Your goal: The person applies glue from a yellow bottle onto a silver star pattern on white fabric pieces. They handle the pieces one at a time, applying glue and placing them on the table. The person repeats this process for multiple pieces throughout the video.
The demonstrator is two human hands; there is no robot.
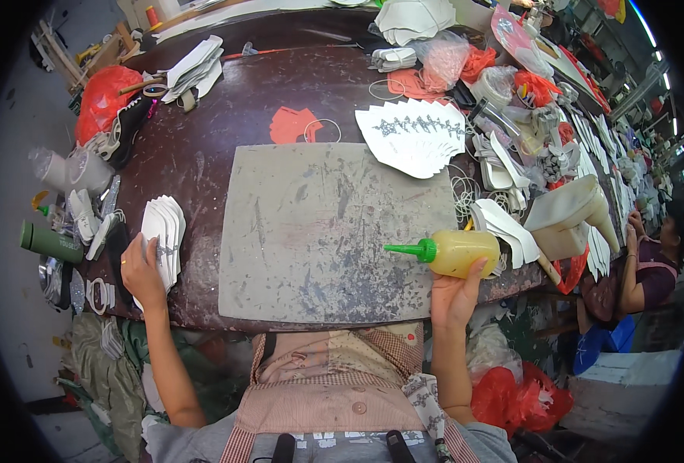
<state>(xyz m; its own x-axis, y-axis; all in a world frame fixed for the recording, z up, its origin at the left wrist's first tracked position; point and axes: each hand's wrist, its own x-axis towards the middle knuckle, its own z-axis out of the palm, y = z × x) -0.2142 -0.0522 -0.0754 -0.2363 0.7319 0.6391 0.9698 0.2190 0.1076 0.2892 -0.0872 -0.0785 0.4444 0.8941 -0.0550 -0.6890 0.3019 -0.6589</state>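
Pale lettering runs across the green flask (51, 242) at the bench (280, 81)'s left edge. White marks on the grey shirt (176, 441), below the near edge, are unreadable.

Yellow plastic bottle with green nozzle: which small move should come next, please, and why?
Perhaps the left hand should bring one piece from the stack of flat white pieces onto the grey rectangular board: it touches them, and the right hand holds the bottle.

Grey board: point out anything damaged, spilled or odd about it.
The grey board is marked with dark specks and smears, thickest toward its near edge, right of middle. It looks stained or worn; I can't tell which. No obvious spill shows by the yellow bottle in the right hand.
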